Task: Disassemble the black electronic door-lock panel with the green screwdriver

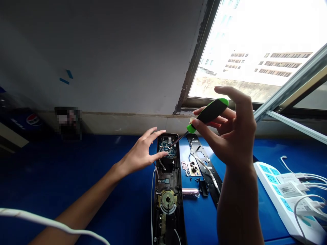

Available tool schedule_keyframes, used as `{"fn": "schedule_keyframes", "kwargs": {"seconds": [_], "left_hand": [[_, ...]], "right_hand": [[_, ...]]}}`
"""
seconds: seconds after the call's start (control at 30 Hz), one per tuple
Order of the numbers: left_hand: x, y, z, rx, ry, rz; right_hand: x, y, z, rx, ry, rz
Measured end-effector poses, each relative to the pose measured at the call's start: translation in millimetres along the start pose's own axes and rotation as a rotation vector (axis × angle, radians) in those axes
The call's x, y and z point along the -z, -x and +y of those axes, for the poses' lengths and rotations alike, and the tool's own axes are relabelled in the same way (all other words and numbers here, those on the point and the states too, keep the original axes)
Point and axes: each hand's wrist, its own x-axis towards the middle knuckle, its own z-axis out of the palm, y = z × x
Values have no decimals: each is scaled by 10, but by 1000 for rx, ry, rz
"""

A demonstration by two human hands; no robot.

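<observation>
- Right hand (230, 132) grips a black-and-green plastic-handled screwdriver (211, 111), thin steel tip at the board
- Left hand (141, 154) open, fingers spread, thumb over the board's edge
- Black open door-lock housing (176, 217) lies on a blue tabletop (199, 217), green circuit board (166, 148) at its far end
- Long black slotted metal plate (208, 170) just right of the housing
- White power strip (270, 190) with plugged-in white cables, off to the right

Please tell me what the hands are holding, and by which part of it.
The right hand holds a screwdriver by its black and green grip; the left hand holds nothing.
</observation>
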Motion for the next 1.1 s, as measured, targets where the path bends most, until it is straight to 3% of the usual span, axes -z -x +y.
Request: {"fn": "schedule_keyframes", "kwargs": {"seconds": [0.23, 0.4, 0.73, 1.1], "left_hand": [[-68, -34, -30, 81, 384, -113], [-39, -23, -49, 72, 355, -89], [-51, -2, 1, 57, 373, -124], [-58, 5, 32, 50, 399, -124]], "right_hand": [[-21, 9, 17, 66, -10, 82], [-95, 9, -59, 100, -100, 165], [-217, -3, -72, 235, -148, 211], [-374, 29, -87, 270, -130, 154]]}}
